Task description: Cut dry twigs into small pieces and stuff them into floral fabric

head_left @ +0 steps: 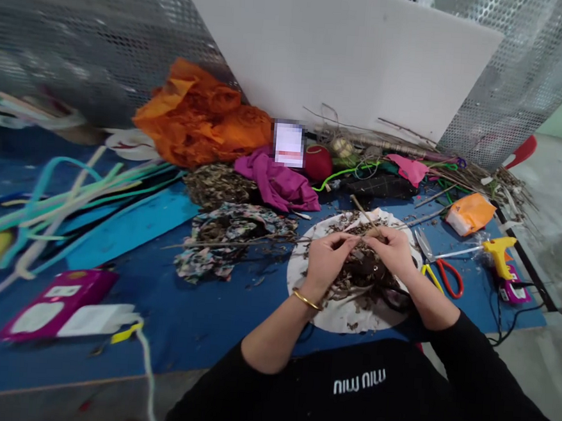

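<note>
My left hand (328,259) is closed, its thumb and fingers pinched together. Its fingertips meet those of my right hand (391,247), also closed in a pinch. A thin brown twig (361,208) sticks up from between the fingers; the part in the grip is hidden. Below both hands lies a round white sheet (299,292), strewn with dry leaf bits. On it sits a dark brown leafy clump (361,272), partly covered by my hands. Another long twig (254,239) stretches left across a floral cloth (212,238).
Scissors (438,269) and a yellow glue gun (499,251) lie to the right, with cords. An orange packet (470,214) is behind them. Orange crumpled paper (196,118), purple cloth (280,181) and sticks line the back. Coloured strips (50,213) and a magenta pack (57,304) lie left.
</note>
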`<action>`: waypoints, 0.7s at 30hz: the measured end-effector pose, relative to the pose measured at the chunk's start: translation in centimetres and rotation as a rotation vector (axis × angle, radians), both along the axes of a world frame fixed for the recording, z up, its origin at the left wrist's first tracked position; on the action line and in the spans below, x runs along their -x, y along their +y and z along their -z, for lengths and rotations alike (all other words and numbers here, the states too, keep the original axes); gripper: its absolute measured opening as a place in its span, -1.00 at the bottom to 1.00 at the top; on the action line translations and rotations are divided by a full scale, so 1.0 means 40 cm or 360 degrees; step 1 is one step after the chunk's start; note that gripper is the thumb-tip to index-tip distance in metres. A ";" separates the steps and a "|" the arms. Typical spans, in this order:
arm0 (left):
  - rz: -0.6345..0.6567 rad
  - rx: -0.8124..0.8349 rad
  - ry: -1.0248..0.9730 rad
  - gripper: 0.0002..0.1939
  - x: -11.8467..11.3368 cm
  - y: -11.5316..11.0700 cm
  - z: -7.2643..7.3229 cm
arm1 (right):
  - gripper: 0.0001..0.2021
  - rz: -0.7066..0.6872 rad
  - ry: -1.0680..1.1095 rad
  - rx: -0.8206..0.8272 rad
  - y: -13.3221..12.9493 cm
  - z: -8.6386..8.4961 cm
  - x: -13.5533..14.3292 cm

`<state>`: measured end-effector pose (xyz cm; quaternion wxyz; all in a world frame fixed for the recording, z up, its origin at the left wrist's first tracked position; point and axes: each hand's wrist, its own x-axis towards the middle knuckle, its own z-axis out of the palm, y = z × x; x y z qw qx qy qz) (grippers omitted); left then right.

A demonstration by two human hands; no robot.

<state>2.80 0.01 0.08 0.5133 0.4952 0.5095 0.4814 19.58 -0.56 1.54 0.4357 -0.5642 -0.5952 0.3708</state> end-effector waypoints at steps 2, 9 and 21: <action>0.0013 -0.0008 0.0030 -0.75 0.001 0.002 0.008 | -0.76 -0.0019 -0.0262 -0.0033 -0.002 -0.002 -0.014; 0.0085 0.0114 -0.0070 -0.70 -0.010 -0.005 0.005 | -0.76 0.0097 -0.1164 -0.0213 0.010 -0.052 -0.153; 0.0175 0.0091 -0.0028 -0.71 -0.019 -0.004 -0.005 | -0.54 0.1374 -0.1638 -0.0268 0.366 -0.355 -0.525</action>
